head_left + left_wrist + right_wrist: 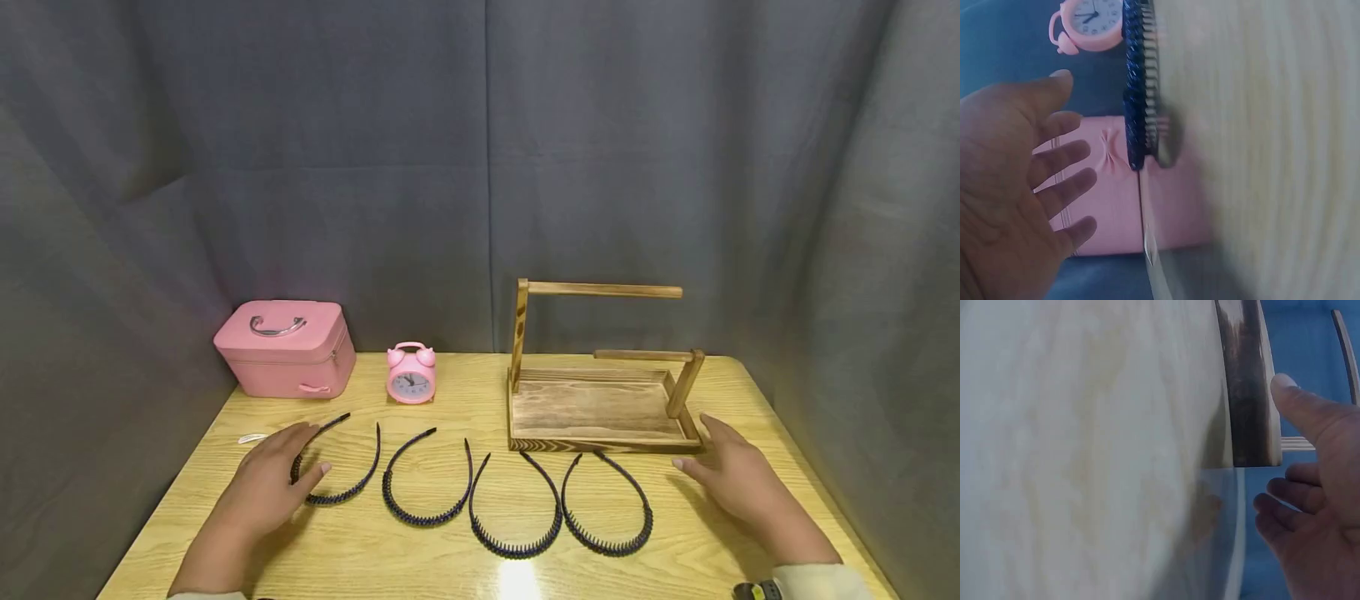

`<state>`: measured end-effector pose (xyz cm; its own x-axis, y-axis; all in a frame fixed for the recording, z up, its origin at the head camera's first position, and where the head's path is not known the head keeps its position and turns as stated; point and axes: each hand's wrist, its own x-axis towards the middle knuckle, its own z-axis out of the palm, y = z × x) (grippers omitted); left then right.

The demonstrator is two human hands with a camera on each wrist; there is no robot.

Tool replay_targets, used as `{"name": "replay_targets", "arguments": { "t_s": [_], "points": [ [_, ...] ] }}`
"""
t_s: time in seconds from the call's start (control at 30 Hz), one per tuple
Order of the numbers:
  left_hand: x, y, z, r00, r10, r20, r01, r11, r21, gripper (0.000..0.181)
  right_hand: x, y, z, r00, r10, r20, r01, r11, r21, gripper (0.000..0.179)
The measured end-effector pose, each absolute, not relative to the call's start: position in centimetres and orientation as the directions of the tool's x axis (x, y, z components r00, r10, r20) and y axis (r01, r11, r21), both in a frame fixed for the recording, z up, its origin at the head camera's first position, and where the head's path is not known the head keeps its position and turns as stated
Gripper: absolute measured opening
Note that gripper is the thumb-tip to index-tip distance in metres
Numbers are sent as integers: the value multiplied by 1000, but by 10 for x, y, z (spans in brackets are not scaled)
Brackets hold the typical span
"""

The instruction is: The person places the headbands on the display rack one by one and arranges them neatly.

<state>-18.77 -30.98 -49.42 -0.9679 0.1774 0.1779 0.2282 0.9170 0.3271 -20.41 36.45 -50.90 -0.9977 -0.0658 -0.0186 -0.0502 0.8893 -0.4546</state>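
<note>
The leftmost headband (341,497), dark and toothed, lies left of centre in the lower half of the frame, its open end toward the top, with the left hand (273,475) over its left side. That hand is spread, fingers loosely bent, and has hold of nothing; in the left wrist view the fingertips look clear of the band. Good handling, I judge, means pinching one smooth arm near its tip, keeping fingers off the teeth, and lifting straight up without dragging. To its right along the lower frame come the second headband (423,521), third headband (517,551) and fourth headband (611,547); the last two lie so close that their teeth could snag, so they would be best parted gently. Right of centre stands the wooden rack (592,408), two barred posts above a tray; the right hand (738,479), relaxed, open and holding nothing, is by its near right corner, contact unclear. A pink alarm clock (411,385) and pink case (281,354) stand farther back, left of centre.
</note>
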Motion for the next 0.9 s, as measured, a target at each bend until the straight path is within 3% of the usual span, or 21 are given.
{"name": "replay_targets", "arguments": {
  "t_s": [0.27,0.57,0.9],
  "points": [
    [-184,-332,-508,-966,221,132,254,903,346,50,-213,369,-514,-997,-66,-31,-44,884,-465,102],
    [-183,-340,-505,-966,255,34,244,869,431,60,-222,369,-521,-998,-51,-33,-28,863,-504,102],
    [-188,-341,-508,-955,296,28,287,889,357,39,-224,372,-526,-999,-46,7,-42,822,-568,89]
  ]
}}
